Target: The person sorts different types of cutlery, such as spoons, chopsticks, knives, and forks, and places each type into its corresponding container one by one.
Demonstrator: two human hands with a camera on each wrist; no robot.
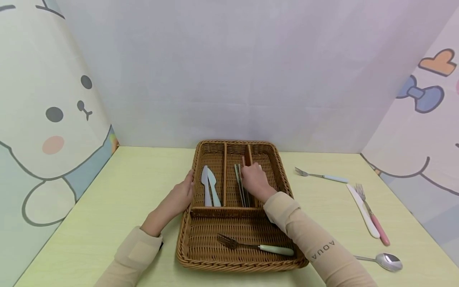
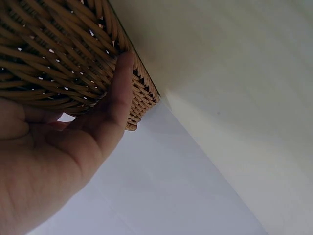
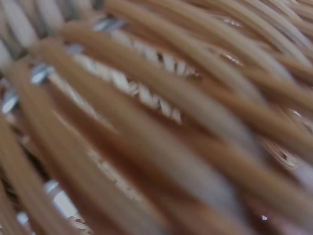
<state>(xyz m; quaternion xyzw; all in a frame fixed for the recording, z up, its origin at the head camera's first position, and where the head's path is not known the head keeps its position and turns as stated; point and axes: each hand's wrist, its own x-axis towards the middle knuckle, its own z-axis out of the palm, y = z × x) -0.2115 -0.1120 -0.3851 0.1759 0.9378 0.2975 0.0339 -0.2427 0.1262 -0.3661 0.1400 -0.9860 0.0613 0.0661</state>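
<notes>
A person's left hand rests against the outer left wall of a woven wicker cutlery tray on a pale yellow table, fingers straight along the weave and steadying it. The right hand reaches down into the middle compartment, over a bundle of slim metal utensils; its fingers appear curled around them, though the wrist view there is a blur of wicker and settles nothing.

Two white knives lie in the left compartment, and a green-handled fork lies across the wide front section. Outside the tray, to the right, sit a pale-handled fork, a white knife, a pink-handled fork and a steel spoon.

The metal pieces look light, stiff and slick, likely to slide against each other; a pinch near the handle ends, where they bunch together, seems the surest hold. The tray itself looks rigid and light enough to shift if not braced.
</notes>
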